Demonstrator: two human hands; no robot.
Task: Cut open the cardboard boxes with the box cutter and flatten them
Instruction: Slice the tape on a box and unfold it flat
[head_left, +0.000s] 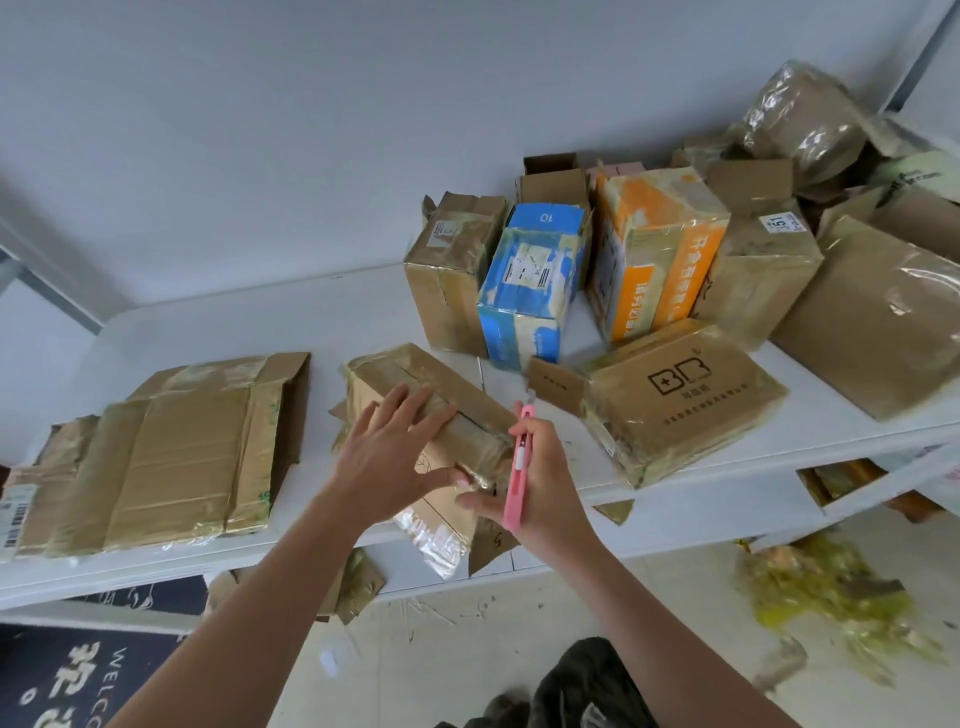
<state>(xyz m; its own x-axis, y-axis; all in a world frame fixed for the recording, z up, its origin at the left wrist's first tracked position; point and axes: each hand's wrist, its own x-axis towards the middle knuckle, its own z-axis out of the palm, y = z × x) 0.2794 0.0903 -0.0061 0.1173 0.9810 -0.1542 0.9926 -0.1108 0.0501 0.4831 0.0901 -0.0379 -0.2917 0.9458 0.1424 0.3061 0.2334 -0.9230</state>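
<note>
One taped box (426, 415) lies under both hands, long axis running from near-right to far-left. Left hand (387, 457) rests flat on it, fingers spread; right hand (535, 483) grips the pink cutter (519, 462) at the box's right end, nearer the slit.

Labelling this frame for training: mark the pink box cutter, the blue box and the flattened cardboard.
pink box cutter (518, 467), head view, on the middle of its handle.
blue box (524, 306), head view, on its taped front face.
flattened cardboard (171, 457), head view, on its taped centre panel.
</note>
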